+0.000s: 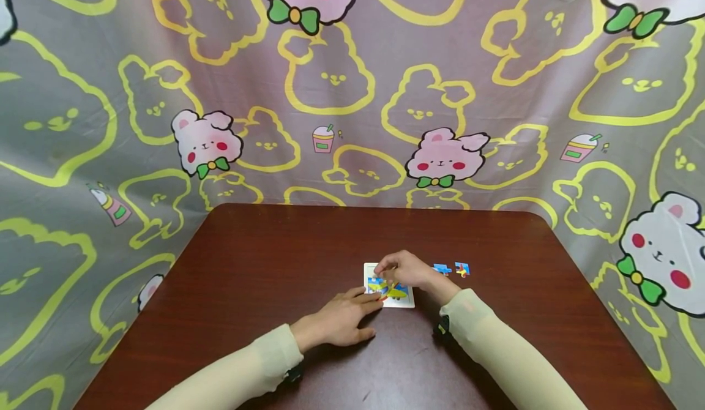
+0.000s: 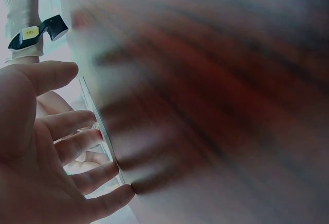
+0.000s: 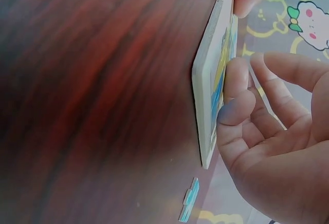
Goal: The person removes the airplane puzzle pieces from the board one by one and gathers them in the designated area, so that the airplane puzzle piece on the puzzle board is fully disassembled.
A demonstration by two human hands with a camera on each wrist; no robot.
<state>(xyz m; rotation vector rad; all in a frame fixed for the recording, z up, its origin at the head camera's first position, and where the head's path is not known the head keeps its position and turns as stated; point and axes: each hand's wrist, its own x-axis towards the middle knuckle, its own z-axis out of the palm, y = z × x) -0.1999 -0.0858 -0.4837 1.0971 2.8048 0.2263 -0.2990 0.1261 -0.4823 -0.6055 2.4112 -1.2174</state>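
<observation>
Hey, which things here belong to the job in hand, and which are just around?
Part of the job, it seems:
puzzle, with fingers on it
two loose pieces, off the puzzle

Just around:
table, only the work surface
bear-print curtain, behind
black wrist band, worn

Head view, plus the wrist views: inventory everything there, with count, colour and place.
Patterned backdrop: 1 visible expanse, grey with yellow outlines and pink-and-white animal faces, behind and beside the table
Table: 1, reddish brown, centre
Puzzle board: 1, white rim, blue-and-yellow picture, on the table
Blue loose piece: 1, blue, right of the board
Multicoloured loose piece: 1, blue with yellow and red, farther right
Wrist devices: 2, black, one per wrist
Sleeves: 2, pale cream, on both arms
Left hand: 1, bare, touching the board's left side
Right hand: 1, bare, over the board; anything held is unclear
</observation>
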